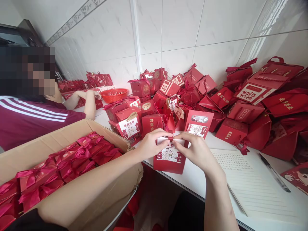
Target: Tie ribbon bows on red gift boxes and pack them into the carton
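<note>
A red gift box [168, 165] with a white printed panel of a couple stands upright at the table's front edge. Both hands meet at its top. My left hand [155, 142] pinches a dark red ribbon [170, 138] from the left side, thumb and fingers pressed together. From the right, my right hand [192, 149] closes its thumb and forefinger on the same ribbon. The fingertips partly hide the ribbon, so its knot or loop cannot be made out. Just behind stands a similar red box [204, 120] with an oval window.
A cardboard carton [101, 199] full of ribboned red boxes stands at left. More red boxes [231, 130] pile against the wall. A notebook [260, 192] and pen [274, 171] lie at right. Another person [36, 115] leans at the table near an orange-red basket [114, 96].
</note>
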Available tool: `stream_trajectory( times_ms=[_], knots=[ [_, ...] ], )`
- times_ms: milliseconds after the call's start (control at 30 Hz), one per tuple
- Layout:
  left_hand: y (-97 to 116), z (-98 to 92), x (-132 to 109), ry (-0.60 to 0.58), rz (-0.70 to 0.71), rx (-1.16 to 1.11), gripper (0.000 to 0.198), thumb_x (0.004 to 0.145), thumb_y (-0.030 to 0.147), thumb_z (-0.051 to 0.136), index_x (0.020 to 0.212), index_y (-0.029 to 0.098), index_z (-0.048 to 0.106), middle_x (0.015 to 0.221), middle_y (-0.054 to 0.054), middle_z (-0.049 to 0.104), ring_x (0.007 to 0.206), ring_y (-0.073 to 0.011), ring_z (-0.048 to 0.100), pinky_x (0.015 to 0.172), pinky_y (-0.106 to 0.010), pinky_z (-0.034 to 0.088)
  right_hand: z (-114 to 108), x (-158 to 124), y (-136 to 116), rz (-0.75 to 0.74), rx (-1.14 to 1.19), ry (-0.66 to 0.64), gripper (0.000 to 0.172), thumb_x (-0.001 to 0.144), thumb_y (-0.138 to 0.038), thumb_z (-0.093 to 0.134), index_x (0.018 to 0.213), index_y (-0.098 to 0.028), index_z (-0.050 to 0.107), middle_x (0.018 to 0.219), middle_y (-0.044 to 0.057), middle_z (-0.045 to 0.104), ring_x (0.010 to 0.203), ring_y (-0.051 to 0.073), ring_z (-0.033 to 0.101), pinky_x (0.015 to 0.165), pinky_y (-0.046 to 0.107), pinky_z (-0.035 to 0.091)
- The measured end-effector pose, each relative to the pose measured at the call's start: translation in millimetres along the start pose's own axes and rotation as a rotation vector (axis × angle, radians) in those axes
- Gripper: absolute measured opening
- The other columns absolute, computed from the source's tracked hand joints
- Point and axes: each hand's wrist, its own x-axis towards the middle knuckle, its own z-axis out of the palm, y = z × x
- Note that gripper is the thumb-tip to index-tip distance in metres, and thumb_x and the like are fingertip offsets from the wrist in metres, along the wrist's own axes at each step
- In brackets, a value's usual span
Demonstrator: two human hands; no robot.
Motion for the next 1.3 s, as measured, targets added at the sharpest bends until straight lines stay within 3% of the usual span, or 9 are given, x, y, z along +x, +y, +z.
stream_trajectory(
  times_ms=[400,600,667,833,967,1067,1133,1300],
  knots=[
    [4.3,-1.5,0.5,-0.054,-0.016,0.003,0.029,0.083,0.01,0.044,0.109,0.019,0.052,0.09,-0.002,0.055,0.084,-0.0129,0.055,0.08,-0.029,0.047,1.0,0.7,9.3,-0.023,0.077,-0.049,0.017,0.085,-0.029,0.049,0.088,-0.021,0.064,0.081,0.003,0.063,0.072,0.017,0.058,0.065,0.029,0.044],
    [1.4,-3.3,-3.3,-0.06,-0.097,-0.091,0.056,0.079,0.012,0.047,0.131,0.018,0.026,0.084,0.0,0.051,0.073,-0.0127,0.052,0.071,-0.028,0.043,5.6,2.0,7.7,0.032,0.13,-0.027,0.01,0.078,-0.022,0.051,0.08,-0.02,0.06,0.074,0.0,0.062,0.065,0.014,0.054,0.055,0.025,0.039],
    [1.5,-2.9,-4.1,-0.061,-0.121,-0.125,0.058,0.079,0.016,0.051,0.131,0.018,0.025,0.083,0.0,0.051,0.075,-0.0135,0.053,0.072,-0.029,0.043,7.2,1.9,7.2,0.045,0.171,-0.008,0.012,0.08,-0.024,0.048,0.075,-0.02,0.059,0.073,0.0,0.061,0.064,0.014,0.053,0.053,0.024,0.038],
    [2.0,0.3,-2.8,-0.02,-0.185,-0.085,0.041,0.082,0.025,0.052,0.119,0.018,0.037,0.082,0.001,0.052,0.073,-0.013,0.054,0.071,-0.029,0.044,17.2,3.1,5.0,0.089,0.322,0.111,0.021,0.08,-0.039,0.056,0.073,-0.019,0.058,0.074,0.002,0.062,0.07,0.016,0.057,0.058,0.025,0.042],
    [2.3,-1.5,-0.8,-0.02,-0.186,-0.047,0.032,0.081,0.024,0.053,0.111,0.019,0.042,0.077,0.003,0.054,0.069,-0.0125,0.055,0.068,-0.027,0.044,30.3,5.7,1.3,0.058,0.347,0.248,0.019,0.079,-0.038,0.059,0.073,-0.019,0.061,0.072,0.001,0.062,0.07,0.016,0.057,0.064,0.027,0.044],
    [4.4,-5.0,0.3,-0.061,-0.17,-0.021,0.015,0.082,0.024,0.052,0.095,0.018,0.048,0.078,0.001,0.058,0.073,-0.0135,0.057,0.07,-0.027,0.044,36.0,7.4,0.4,0.059,0.375,0.316,0.023,0.081,-0.038,0.057,0.069,-0.019,0.062,0.067,0.001,0.062,0.066,0.015,0.057,0.062,0.027,0.043],
    [5.9,-6.7,0.7,-0.078,-0.138,0.009,0.005,0.083,0.023,0.05,0.085,0.018,0.05,0.079,0.0,0.058,0.075,-0.0136,0.056,0.07,-0.026,0.044,35.8,7.7,1.8,0.067,0.41,0.31,0.023,0.081,-0.038,0.058,0.069,-0.019,0.063,0.067,0.001,0.063,0.065,0.015,0.058,0.061,0.027,0.044],
    [5.9,-6.9,0.4,-0.063,-0.102,0.084,0.009,0.083,0.022,0.049,0.075,0.018,0.048,0.071,0.003,0.052,0.065,-0.0111,0.05,0.062,-0.023,0.04,20.3,3.0,8.5,0.059,0.408,0.14,0.022,0.081,-0.04,0.057,0.084,-0.019,0.064,0.082,0.003,0.067,0.075,0.018,0.061,0.062,0.028,0.047]
  ],
)
